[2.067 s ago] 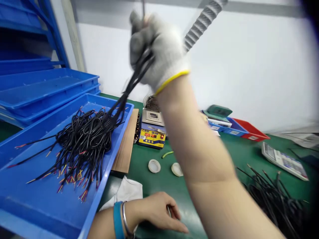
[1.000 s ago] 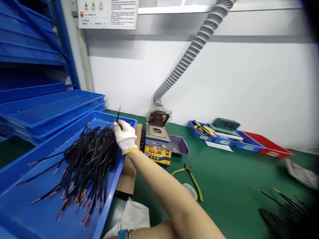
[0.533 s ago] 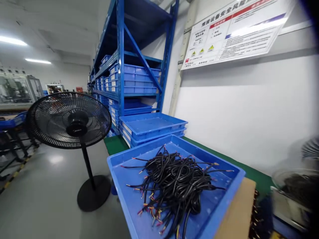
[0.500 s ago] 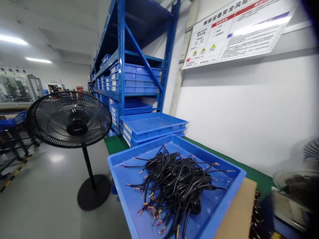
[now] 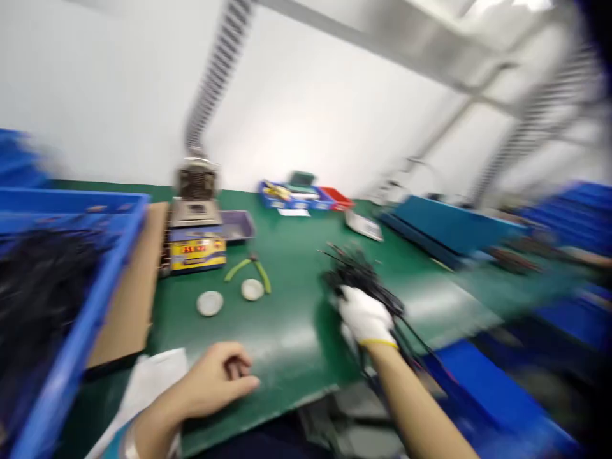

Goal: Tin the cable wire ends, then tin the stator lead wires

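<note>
Black cable bundle [image 5: 354,271] lay on the green tabletop [image 5: 282,325], directly under and just beyond the gloved right hand [image 5: 367,317], with several tails running past the hand's right side and over the table's near edge. The glove was against the cables, but blur and the hand's own back hid the fingertips, so one could not tell whether they had closed on any strands. The bare left hand [image 5: 215,379], well to the left of that contact, rested loosely curled—a gap between thumb and fingers, nothing seen in it.

The overhanging tails looked like the likeliest trouble: a pull from the glove could catch them on the table edge or drag neighbouring strands along, since the cables crossed one another. A shallow pinch might also let some slip, and knitted fabric could dull the feel of a single cable.

Far left of the grip, the blue tray [image 5: 108,290] held a dark heap of cables [image 5: 43,280]. Beyond and left of the grip stood a purple bin [image 5: 251,224], its contents too blurred to name. Farther back, blue bins [image 5: 277,203] held yellowish-handled items [image 5: 277,190] beside a red bin [image 5: 340,201]—what lay inside that one could not be made out.
</note>
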Demonstrator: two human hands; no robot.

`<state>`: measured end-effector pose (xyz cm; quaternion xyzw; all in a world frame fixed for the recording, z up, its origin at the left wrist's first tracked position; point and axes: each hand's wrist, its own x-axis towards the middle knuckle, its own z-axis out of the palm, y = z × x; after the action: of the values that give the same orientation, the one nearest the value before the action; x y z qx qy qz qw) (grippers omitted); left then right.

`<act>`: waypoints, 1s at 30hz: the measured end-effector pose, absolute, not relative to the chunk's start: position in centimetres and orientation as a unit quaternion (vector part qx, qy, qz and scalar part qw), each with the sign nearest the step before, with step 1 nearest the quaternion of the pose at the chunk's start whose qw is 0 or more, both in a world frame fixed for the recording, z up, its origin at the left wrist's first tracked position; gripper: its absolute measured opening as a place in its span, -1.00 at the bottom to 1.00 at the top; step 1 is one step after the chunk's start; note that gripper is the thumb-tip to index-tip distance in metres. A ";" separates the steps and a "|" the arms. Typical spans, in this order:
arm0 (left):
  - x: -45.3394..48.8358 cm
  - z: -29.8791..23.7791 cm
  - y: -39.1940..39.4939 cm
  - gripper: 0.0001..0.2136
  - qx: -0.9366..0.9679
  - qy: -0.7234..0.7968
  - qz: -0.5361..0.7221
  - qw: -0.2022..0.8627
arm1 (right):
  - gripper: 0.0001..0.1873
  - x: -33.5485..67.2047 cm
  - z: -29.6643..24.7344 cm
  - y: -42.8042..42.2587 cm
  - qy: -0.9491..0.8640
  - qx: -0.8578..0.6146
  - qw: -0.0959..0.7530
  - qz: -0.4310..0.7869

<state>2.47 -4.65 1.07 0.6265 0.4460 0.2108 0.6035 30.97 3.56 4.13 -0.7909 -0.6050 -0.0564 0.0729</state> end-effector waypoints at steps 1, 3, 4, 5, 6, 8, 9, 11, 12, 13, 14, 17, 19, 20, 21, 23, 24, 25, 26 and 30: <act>2.4 1.1 -3.9 -0.75 0.642 0.438 0.204 0.595 | -0.68 33.4 4.2 1.5 -0.561 -0.823 0.056 -0.070; 2.2 0.9 -2.7 -0.73 0.656 0.422 0.184 0.598 | -0.64 35.5 3.9 -1.5 -0.515 -0.848 0.067 -0.106; 2.1 0.7 -2.5 -0.72 0.657 0.419 0.177 0.601 | -0.63 35.5 3.6 -2.6 -0.517 -0.841 0.096 -0.124; 2.1 0.6 -2.5 -0.70 0.652 0.419 0.173 0.608 | -0.62 35.0 3.3 -3.4 -0.534 -0.823 0.139 -0.137; 2.2 0.4 -2.7 -0.69 0.640 0.424 0.176 0.616 | -0.63 34.1 3.0 -4.1 -0.565 -0.791 0.188 -0.139; 2.4 0.3 -3.1 -0.63 0.597 0.438 0.202 0.642 | -0.65 32.0 2.8 -5.5 -0.651 -0.701 0.267 -0.119; 2.6 0.3 -3.3 -0.59 0.568 0.442 0.223 0.658 | -0.65 30.9 2.9 -6.1 -0.704 -0.642 0.284 -0.104; 3.0 0.7 -3.4 -0.49 0.500 0.433 0.271 0.700 | -0.63 29.2 3.4 -7.2 -0.801 -0.523 0.279 -0.077; 3.1 0.9 -3.3 -0.46 0.462 0.421 0.298 0.721 | -0.61 28.5 3.7 -7.5 -0.839 -0.470 0.268 -0.064; 3.2 1.2 -3.3 -0.45 0.422 0.409 0.326 0.741 | -0.59 28.0 4.1 -7.7 -0.866 -0.425 0.258 -0.048; 3.3 1.6 -3.2 -0.47 0.384 0.402 0.358 0.750 | -0.57 27.6 4.4 -7.9 -0.886 -0.390 0.251 -0.031; 3.2 2.3 -2.9 -0.60 0.311 0.408 0.459 0.725 | -0.51 27.1 4.7 -7.7 -0.919 -0.323 0.225 0.012; 2.8 2.5 -2.8 -0.69 0.285 0.411 0.512 0.699 | -0.49 27.3 4.5 -7.4 -0.932 -0.303 0.197 0.025; 2.7 2.6 -2.7 -0.71 0.275 0.408 0.531 0.690 | -0.50 27.5 4.3 -7.2 -0.936 -0.301 0.183 0.025; 2.5 2.6 -2.6 -0.73 0.267 0.406 0.545 0.683 | -0.52 27.8 4.1 -6.9 -0.936 -0.308 0.168 0.021; 2.3 2.5 -2.5 -0.74 0.260 0.404 0.560 0.675 | -0.54 28.3 4.1 -6.3 -0.928 -0.349 0.129 0.014; 2.2 2.5 -2.4 -0.74 0.258 0.405 0.562 0.673 | -0.56 28.4 4.4 -6.0 -0.917 -0.383 0.107 0.019; 2.2 2.4 -2.4 -0.74 0.257 0.408 0.561 0.673 | -0.56 28.2 4.7 -5.7 -0.904 -0.418 0.087 0.030; 2.2 2.4 -2.4 -0.74 0.257 0.410 0.558 0.674 | -0.53 27.7 5.1 -5.5 -0.890 -0.447 0.075 0.047; 2.4 2.2 -2.5 -0.74 0.261 0.412 0.547 0.681 | -0.30 22.8 6.2 -5.2 -0.851 -0.493 0.162 0.083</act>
<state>2.44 -2.51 2.17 0.2612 0.4116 0.5470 0.6805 22.84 -5.17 6.17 -0.4932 -0.8507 0.0832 0.1618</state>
